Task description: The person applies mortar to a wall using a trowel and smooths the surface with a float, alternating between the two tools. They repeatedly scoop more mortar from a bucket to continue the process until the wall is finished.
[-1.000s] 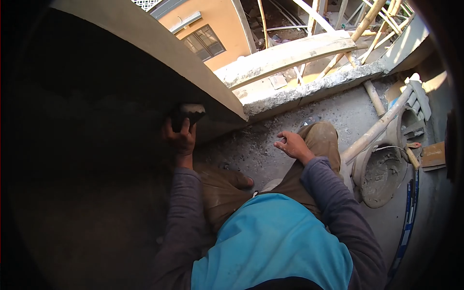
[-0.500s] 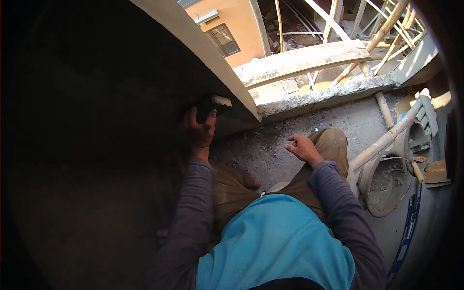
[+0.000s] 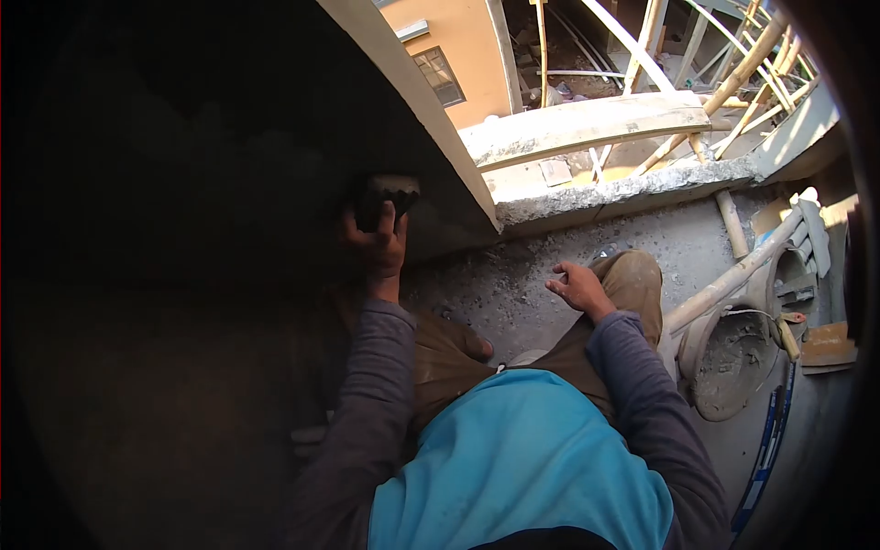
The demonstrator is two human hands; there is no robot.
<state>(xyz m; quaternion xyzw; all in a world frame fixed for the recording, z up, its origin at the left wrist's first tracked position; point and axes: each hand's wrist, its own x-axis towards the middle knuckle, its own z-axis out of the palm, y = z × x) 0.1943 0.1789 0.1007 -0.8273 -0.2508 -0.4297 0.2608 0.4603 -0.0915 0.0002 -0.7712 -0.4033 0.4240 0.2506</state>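
Note:
My left hand [image 3: 377, 243] is closed on a dark block with a pale, ragged edge, like a sponge [image 3: 396, 185]. It presses this against the shaded wall [image 3: 247, 174] on the left, and the shadow hides part of the block. Above my bent right knee [image 3: 637, 275] is my right hand [image 3: 584, 290], loosely curled with thumb and forefinger apart. Nothing shows in it.
A rough concrete ledge [image 3: 623, 188] runs ahead, with bamboo poles beyond it. To the right stand a mortar-coated bucket [image 3: 733, 362], a thick bamboo pole [image 3: 733, 275] and a blue level-like bar [image 3: 768, 449]. Grit lies scattered over the floor [image 3: 513, 275].
My left hand has shifted the sponge slightly along the wall and turned it, so less of its pale edge shows. The view has tilted a little; my right hand stays near the knee.

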